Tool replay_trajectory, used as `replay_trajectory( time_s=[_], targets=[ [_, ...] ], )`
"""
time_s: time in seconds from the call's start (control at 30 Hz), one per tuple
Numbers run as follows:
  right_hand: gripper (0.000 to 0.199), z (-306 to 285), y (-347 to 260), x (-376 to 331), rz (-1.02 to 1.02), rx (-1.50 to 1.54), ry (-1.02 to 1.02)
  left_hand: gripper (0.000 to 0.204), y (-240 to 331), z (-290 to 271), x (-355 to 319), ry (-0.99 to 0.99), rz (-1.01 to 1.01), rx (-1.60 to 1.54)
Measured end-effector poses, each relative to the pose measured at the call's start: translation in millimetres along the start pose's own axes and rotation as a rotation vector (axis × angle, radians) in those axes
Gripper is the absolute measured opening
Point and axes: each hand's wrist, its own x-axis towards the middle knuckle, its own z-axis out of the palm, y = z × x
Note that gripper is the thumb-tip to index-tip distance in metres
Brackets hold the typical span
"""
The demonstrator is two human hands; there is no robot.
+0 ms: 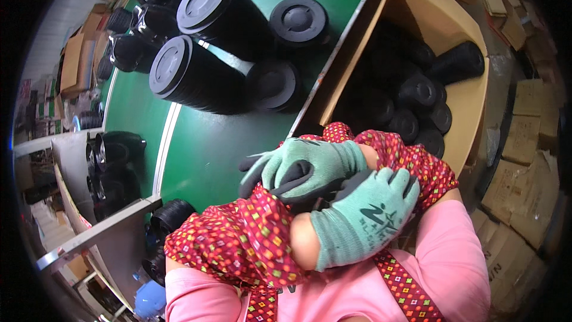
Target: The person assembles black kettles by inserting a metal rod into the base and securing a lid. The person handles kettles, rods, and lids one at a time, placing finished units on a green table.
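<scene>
My forearms cross in front of my chest, both in red patterned sleeve covers and green gloves with dark palms and fingertips. My left hand (363, 217) comes across to the right, with its fingers curled against the right sleeve cover (411, 158). Lying over to the left, my right hand (301, 170) has its fingers bent onto the left sleeve cover (235, 241); part of its grip is hidden. Beyond my hands, two leaning stacks of black round plastic pots (199, 77) (229, 18) rest on the green table (208, 155).
Two black round pieces (299, 21) (274, 85) stand beside the stacks. An open cardboard box (471, 107) holding several black pots adjoins the table's right edge. Glossy black parts (158, 24) are at the far left. Flattened cartons (518, 191) lie at right; a metal rail (98, 232) runs at left.
</scene>
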Motion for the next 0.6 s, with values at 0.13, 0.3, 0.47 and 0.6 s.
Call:
replay_trajectory(
  time_s=[0.13, 0.3, 0.47, 0.6],
  targets=[
    [0.044, 5.6, -1.4, -5.1, -0.045, 0.166, -0.024, 0.047, 6.2, 11.4, 1.4, -0.077, -0.05, 0.031],
    [0.043, 9.4, 2.1, -17.0, -0.123, 0.06, -0.017, 0.029, 7.8, 19.1, -1.4, 0.014, 0.02, -0.096],
    [0.019, 4.7, -9.0, -36.6, -0.193, -0.173, 0.11, 0.024, -0.2, 18.4, -1.9, 0.122, 0.112, -0.123],
    [0.031, 12.0, -3.9, -67.9, -0.207, -0.466, 0.27, 0.028, 2.0, 21.7, -10.7, 0.219, 0.25, -0.362]
  ],
)
